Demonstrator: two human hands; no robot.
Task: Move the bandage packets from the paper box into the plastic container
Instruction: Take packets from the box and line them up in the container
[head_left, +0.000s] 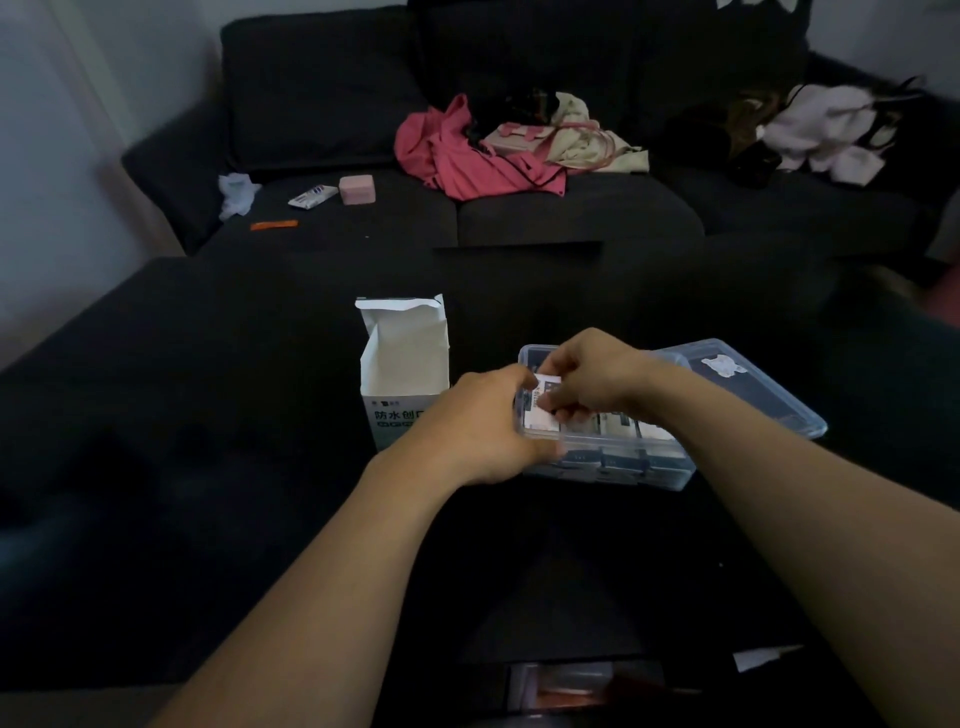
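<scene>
An open white paper box (404, 364) stands upright on the dark surface, its top flaps raised and its inside looking empty. Right of it sits the clear plastic container (644, 467), holding a row of white bandage packets (623, 428). My left hand (483, 431) rests against the container's left end. My right hand (592, 379) is over the container's left part, its fingers pinching a white bandage packet (546, 391) that stands on edge among the others. The clear lid (748, 389) lies behind the container, to the right.
A dark sofa (519, 218) fills the background with a pink garment (467, 156), a bag and pale clothes on it. A pink case (356, 189), a tube (312, 197) and an orange strip (274, 225) lie at its left. A paper scrap (763, 657) lies near right.
</scene>
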